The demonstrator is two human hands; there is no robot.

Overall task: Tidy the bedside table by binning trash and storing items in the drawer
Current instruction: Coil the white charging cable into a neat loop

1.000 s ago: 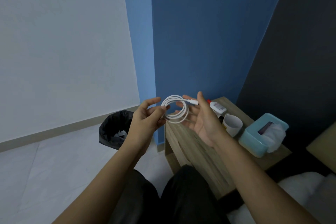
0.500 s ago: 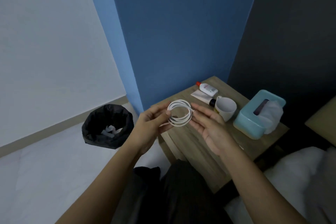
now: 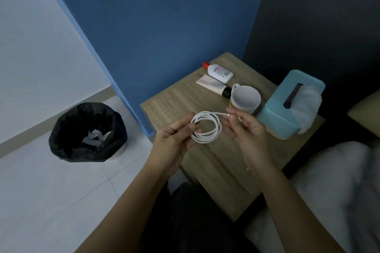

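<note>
A coiled white cable (image 3: 209,135) hangs above the wooden bedside table (image 3: 207,160). My left hand (image 3: 174,141) pinches the coil's left side. My right hand (image 3: 246,129) grips the cable's loose end at the coil's upper right between thumb and fingers. On the table's far part lie a white bottle with a red cap (image 3: 219,72) and a cream tube with a black cap (image 3: 213,86). A white mug (image 3: 244,98) stands upright beside a teal tissue box (image 3: 287,104). No drawer is visible.
A bin lined with a black bag (image 3: 87,132) stands on the tiled floor left of the table, with crumpled white paper inside. A blue wall rises behind the table. White bedding (image 3: 337,187) lies at the right. My dark-trousered knees are below.
The view has tilted down, so hands and table sit lower in frame. My right hand went from flat behind the coil to pinching the cable's end. The left hand kept its hold.
</note>
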